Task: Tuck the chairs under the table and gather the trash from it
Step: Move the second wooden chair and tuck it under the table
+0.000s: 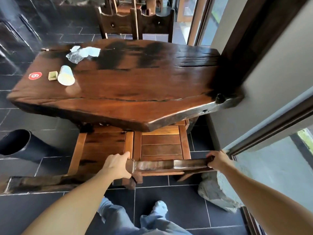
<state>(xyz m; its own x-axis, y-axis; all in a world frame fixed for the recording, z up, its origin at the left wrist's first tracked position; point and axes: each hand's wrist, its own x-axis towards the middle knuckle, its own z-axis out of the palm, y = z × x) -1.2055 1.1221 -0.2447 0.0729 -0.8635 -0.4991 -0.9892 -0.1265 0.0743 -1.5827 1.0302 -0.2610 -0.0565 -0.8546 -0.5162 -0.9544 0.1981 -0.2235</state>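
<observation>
dark wood everywhere: you stand behind the right-hand chair (160,146) with both hands on its top rail (169,164). your left hand (116,167) grips the rail's left end, the fingers curled tight round the corner post. your right hand (218,161) grips the right end, the fingers wrapped over the rail's far edge. the front of this chair's seat lies under the desk (135,92). the second chair (101,145) stands just beside it on the left, its seat also partly under the desk. the trash lies at the desk's far left: a paper cup (66,76) on its side, a small box (52,76) just beside it, and crumpled wrappers (83,53) farther back. a black bin (18,145) stands on the tiled floor to the left.
</observation>
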